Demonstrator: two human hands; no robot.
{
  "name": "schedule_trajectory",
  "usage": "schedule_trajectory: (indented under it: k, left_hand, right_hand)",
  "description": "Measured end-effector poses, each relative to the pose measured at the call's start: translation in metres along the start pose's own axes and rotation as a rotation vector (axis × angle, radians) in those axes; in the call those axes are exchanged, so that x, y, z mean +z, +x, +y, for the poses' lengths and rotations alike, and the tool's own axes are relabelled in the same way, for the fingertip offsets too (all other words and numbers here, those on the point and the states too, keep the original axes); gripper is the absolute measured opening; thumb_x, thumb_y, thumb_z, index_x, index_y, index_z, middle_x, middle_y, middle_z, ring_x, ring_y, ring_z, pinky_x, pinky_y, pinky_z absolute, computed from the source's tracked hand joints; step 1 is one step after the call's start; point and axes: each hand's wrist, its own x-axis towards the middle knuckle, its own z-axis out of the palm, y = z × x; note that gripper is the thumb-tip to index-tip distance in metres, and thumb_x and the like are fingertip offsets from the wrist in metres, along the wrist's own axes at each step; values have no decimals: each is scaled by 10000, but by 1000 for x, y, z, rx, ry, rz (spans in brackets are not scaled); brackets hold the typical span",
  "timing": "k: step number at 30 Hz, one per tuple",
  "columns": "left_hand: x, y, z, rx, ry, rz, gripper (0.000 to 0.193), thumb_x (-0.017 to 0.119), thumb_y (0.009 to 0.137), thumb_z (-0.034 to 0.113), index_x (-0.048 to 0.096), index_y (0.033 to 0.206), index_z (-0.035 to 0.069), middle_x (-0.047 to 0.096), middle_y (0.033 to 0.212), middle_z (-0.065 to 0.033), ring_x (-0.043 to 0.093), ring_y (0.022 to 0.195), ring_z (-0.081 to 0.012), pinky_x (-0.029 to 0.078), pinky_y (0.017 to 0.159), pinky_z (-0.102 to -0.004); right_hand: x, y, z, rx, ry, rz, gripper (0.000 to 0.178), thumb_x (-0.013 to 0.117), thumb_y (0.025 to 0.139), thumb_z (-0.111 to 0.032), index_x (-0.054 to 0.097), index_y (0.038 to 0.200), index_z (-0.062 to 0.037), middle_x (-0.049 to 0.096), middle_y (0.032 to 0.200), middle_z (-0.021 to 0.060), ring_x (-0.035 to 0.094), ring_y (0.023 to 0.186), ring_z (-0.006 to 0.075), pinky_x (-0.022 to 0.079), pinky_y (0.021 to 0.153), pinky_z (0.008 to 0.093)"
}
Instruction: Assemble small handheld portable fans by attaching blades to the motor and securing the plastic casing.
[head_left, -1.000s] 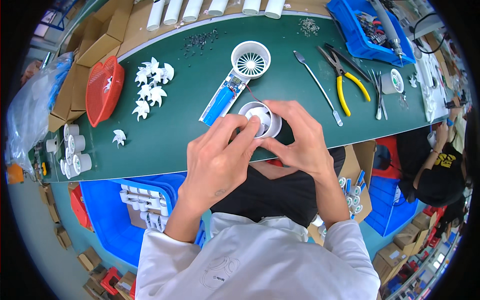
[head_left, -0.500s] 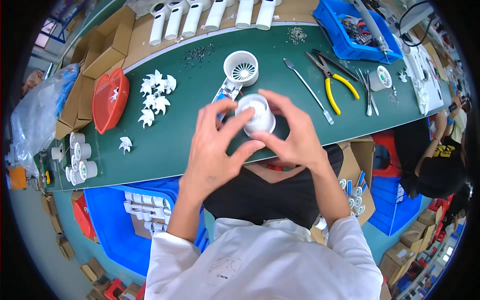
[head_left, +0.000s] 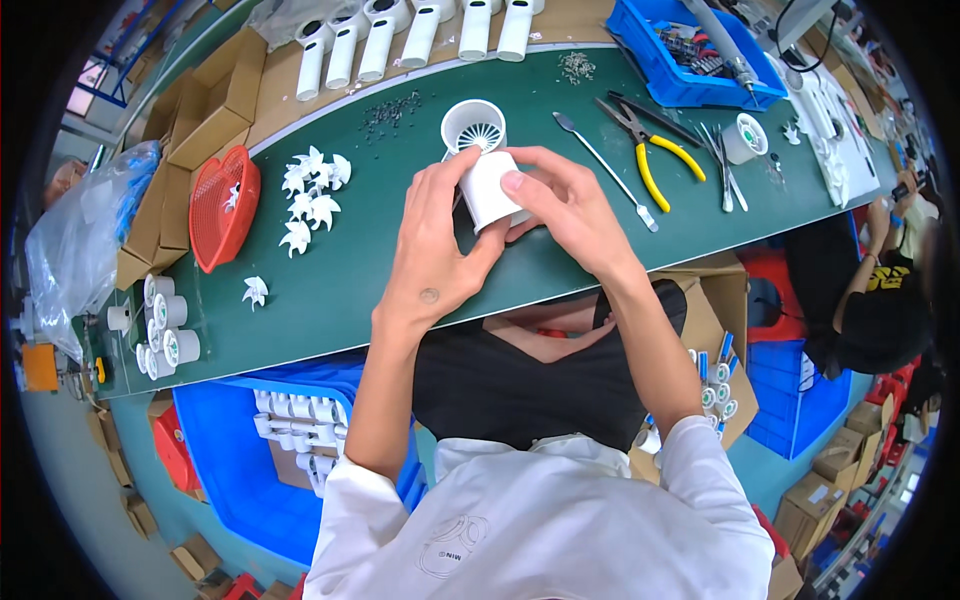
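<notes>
A white cylindrical cup-like housing [head_left: 489, 192] is tilted between my two hands, just above the near part of the green bench. My left hand [head_left: 440, 225] wraps its left side, fingers along the wall and thumb low. On the other side my right hand [head_left: 568, 203] grips it, thumb pressed on the wall and fingers behind. Right beyond them lies a white round fan housing [head_left: 473, 123] with a slotted grille inside; its lower part is hidden by my hands and the cup. Several white fan blades [head_left: 312, 190] lie to the left.
A red basket [head_left: 222, 208] and white cylinders [head_left: 180, 346] stand left. To the right are a metal spatula [head_left: 605, 160], yellow-handled pliers [head_left: 650, 150], tweezers [head_left: 724, 165] and a blue parts bin [head_left: 690, 92]. White handheld fan bodies [head_left: 378, 48] line the far edge. Another person [head_left: 870, 300] is at right.
The white cylinder has turned from showing its open end to showing its side wall, tilted. It has moved slightly up and left toward the fan housing, with both hands still around it.
</notes>
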Motion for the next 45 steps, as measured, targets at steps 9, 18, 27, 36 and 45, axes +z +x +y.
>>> schedule_trajectory:
  k: [9,18,27,36,45]
  left_hand:
    - [8,-3,-3,5,57,53,609,705,727,28,493,1297,7,583,1191,-164,579,1102,-315,474,931,-393]
    - [3,0,1,145,206,-18,690,736,707,72,464,1338,23,544,1281,-177,503,1217,-374,365,1066,-465]
    - [-25,12,-6,-338,211,-127,599,717,799,231,483,1270,-55,585,1135,-220,548,1083,-369,446,913,-418]
    - [-14,37,-15,-255,178,-102,383,669,824,221,539,1056,-55,644,961,-250,630,894,-406,484,792,-442]
    - [-20,82,-13,-264,-34,110,378,597,795,164,470,1087,-39,656,868,-227,647,748,-378,496,721,-425]
  right_hand:
    - [-4,-3,3,25,56,-25,427,591,949,-236,531,1269,42,646,1048,138,636,940,183,575,712,318]
    - [-5,-8,2,28,99,-25,466,596,934,-224,509,1318,26,611,1161,122,603,1042,175,533,836,323]
    - [-21,-11,0,-9,163,48,548,558,939,-231,406,1418,-12,596,1169,144,615,1038,212,544,844,348]
    - [-19,0,2,-96,107,105,541,584,939,-218,401,1409,-24,607,1141,135,620,1045,216,498,925,354]
    - [-24,53,-34,-365,3,71,501,603,929,-244,469,1328,27,615,1216,152,575,1144,201,419,1015,350]
